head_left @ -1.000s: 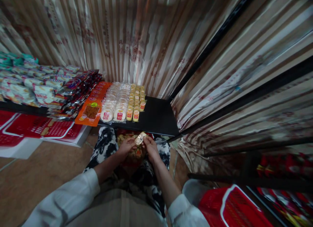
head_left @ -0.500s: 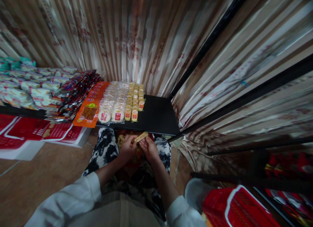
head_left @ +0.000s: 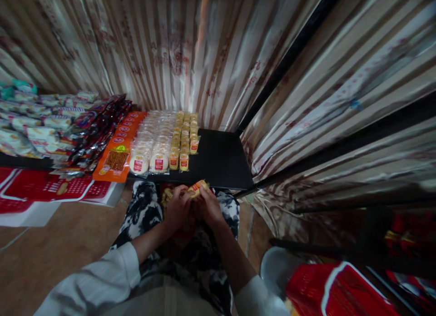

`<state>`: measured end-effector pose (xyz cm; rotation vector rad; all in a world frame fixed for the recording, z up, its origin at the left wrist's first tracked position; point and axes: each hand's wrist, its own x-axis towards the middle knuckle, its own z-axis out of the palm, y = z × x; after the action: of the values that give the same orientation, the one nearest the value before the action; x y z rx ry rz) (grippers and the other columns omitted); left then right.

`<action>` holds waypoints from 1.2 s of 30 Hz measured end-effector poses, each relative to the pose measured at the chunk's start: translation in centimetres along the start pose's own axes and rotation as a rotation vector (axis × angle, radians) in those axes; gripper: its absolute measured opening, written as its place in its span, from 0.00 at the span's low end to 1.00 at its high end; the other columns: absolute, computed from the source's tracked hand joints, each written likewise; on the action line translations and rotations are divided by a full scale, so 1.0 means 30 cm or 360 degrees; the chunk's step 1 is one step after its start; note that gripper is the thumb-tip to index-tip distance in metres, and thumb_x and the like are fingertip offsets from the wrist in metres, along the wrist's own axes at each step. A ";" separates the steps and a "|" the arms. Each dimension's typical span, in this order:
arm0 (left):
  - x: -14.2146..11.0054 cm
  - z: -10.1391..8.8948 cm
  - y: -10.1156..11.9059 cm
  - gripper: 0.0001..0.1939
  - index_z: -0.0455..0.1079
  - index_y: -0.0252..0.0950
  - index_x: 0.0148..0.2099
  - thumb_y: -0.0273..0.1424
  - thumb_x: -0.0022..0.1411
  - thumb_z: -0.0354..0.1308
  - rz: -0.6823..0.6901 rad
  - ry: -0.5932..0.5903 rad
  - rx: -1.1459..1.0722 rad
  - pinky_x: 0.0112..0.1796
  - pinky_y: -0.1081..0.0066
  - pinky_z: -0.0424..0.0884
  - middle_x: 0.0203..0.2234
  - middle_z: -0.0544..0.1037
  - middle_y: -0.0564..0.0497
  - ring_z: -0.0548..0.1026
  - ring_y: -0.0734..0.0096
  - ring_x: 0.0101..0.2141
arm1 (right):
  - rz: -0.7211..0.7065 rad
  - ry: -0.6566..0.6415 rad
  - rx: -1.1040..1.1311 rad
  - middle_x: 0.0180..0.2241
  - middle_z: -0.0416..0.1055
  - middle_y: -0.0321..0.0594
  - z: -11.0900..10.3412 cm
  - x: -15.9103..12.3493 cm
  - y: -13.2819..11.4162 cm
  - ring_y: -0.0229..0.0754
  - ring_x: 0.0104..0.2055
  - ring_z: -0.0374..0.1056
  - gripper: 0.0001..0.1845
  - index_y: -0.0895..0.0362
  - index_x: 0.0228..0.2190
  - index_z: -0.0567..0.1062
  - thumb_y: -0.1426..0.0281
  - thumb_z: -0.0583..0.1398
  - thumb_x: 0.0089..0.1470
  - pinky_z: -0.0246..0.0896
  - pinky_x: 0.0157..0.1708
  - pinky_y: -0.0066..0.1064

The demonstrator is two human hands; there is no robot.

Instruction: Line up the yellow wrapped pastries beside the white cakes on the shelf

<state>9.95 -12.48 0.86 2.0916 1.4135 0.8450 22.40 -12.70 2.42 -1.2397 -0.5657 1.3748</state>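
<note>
Between my knees, my left hand (head_left: pixel 179 207) and my right hand (head_left: pixel 209 207) both grip one yellow wrapped snack (head_left: pixel 197 187) with a red and orange label facing up. My fingers are closed on its two ends. Below them, partly hidden by my hands, a red container holds more yellow snacks (head_left: pixel 166 195). On the black shelf (head_left: pixel 221 159) just ahead stand rows of similar yellow packs (head_left: pixel 184 161). Beside those lie rows of round white wrapped snacks (head_left: pixel 159 162).
An orange snack bag (head_left: pixel 117 159), dark red packets (head_left: pixel 91 134) and white packets (head_left: pixel 42 136) fill the shelf's left part. Red baskets (head_left: pixel 44 189) stand below it. At my right are another red basket (head_left: pixel 344 288), a grey tub (head_left: pixel 277 268) and black frame bars (head_left: pixel 293 57) before a striped curtain.
The yellow snack has turned between my fingers, so its red and orange label now shows. The camera view has shifted slightly.
</note>
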 end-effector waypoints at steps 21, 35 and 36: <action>0.260 0.099 0.089 0.31 0.56 0.29 0.61 0.19 0.53 0.45 0.0085 0.0082 -0.0257 0.59 0.60 0.58 0.59 0.56 0.38 0.58 0.60 0.59 | -0.0460 0.0131 -0.0212 0.39 0.74 0.38 0.014 0.367 -0.177 0.38 0.39 0.69 0.23 0.55 0.40 0.73 0.69 0.65 0.36 0.65 0.42 0.30; 0.336 0.211 0.020 0.36 0.49 0.28 0.64 0.19 0.52 0.45 -0.0221 0.0231 -0.0689 0.62 0.57 0.52 0.63 0.55 0.38 0.52 0.61 0.63 | -0.0596 0.0026 -0.0564 0.46 0.72 0.39 0.059 0.543 -0.080 0.43 0.47 0.69 0.25 0.52 0.48 0.71 0.66 0.60 0.45 0.66 0.48 0.36; 0.339 0.214 0.019 0.36 0.49 0.29 0.65 0.19 0.52 0.45 -0.0234 0.0244 -0.0771 0.61 0.58 0.53 0.63 0.54 0.39 0.52 0.61 0.63 | -0.0581 0.0020 -0.0550 0.45 0.72 0.39 0.064 0.543 -0.079 0.43 0.46 0.69 0.25 0.51 0.49 0.71 0.66 0.59 0.46 0.66 0.48 0.36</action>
<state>17.74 -3.48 -0.93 1.5698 1.2613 1.1703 24.91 3.43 -0.49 -1.3353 -0.9989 0.9868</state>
